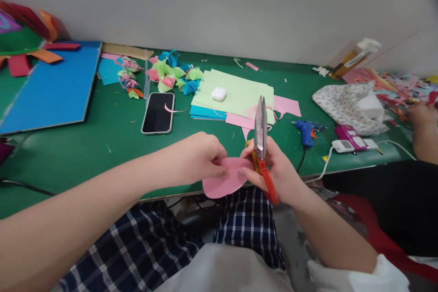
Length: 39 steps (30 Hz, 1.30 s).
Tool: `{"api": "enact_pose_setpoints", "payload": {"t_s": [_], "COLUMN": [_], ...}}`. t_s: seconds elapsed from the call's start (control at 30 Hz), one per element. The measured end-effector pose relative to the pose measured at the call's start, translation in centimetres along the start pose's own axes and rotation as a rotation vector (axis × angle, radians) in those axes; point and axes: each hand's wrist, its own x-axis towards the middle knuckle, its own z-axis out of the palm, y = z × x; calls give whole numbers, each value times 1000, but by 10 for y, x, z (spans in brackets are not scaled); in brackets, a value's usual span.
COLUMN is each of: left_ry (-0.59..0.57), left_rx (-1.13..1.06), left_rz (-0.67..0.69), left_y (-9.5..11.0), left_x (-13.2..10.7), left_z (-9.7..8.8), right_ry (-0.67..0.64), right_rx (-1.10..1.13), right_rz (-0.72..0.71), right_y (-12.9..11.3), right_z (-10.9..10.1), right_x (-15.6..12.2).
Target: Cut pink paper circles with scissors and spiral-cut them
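Note:
My left hand point(196, 157) is closed in a pinch on a rounded piece of pink paper point(222, 182), held over the near edge of the green table point(85, 146). My right hand point(278, 169) grips scissors point(262, 139) with orange-red handles. Their metal blades point up and away and look closed. The fingers of my right hand also touch the pink paper's right edge. Below my hands lies my lap in checked dark blue cloth.
A phone point(158, 112) lies face up beyond my left hand. Stacked light green, blue and pink sheets point(236, 96) carry a white earbud case point(219, 94). Folded paper flowers point(171, 75), a blue board point(54, 91), a blue glue gun point(306, 130). Another person's hand point(422, 118) is at right.

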Motion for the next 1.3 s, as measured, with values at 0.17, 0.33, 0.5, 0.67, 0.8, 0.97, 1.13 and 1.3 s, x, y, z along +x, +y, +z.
{"api": "enact_pose_setpoints", "payload": {"t_s": [0.17, 0.33, 0.5, 0.67, 0.8, 0.97, 1.13, 1.3], "left_ry": [23, 113, 393, 755, 829, 970, 1161, 1247], "left_rx": [49, -23, -688, -1076, -1115, -1193, -1303, -1351], "left_rz": [14, 22, -15, -56, -73, -71, -46, 4], "left_y": [10, 7, -11, -15, -11, -16, -19, -15], "left_x": [3, 0, -3, 7, 13, 13, 9, -1], "left_z": [2, 1, 28, 68, 80, 77, 70, 62], "right_ry": [-36, 92, 303, 385, 389, 379, 80, -9], "right_rx": [-1, 100, 284, 365, 369, 428, 437, 270], "right_rz": [-12, 28, 78, 94, 103, 59, 45, 307], "right_y": [-4, -8, -5, -6, -9, 6, 31, 35], "right_z": [1, 4, 8, 17, 23, 16, 13, 32], "right_x": [-3, 1, 10, 17, 21, 18, -24, -64]}}
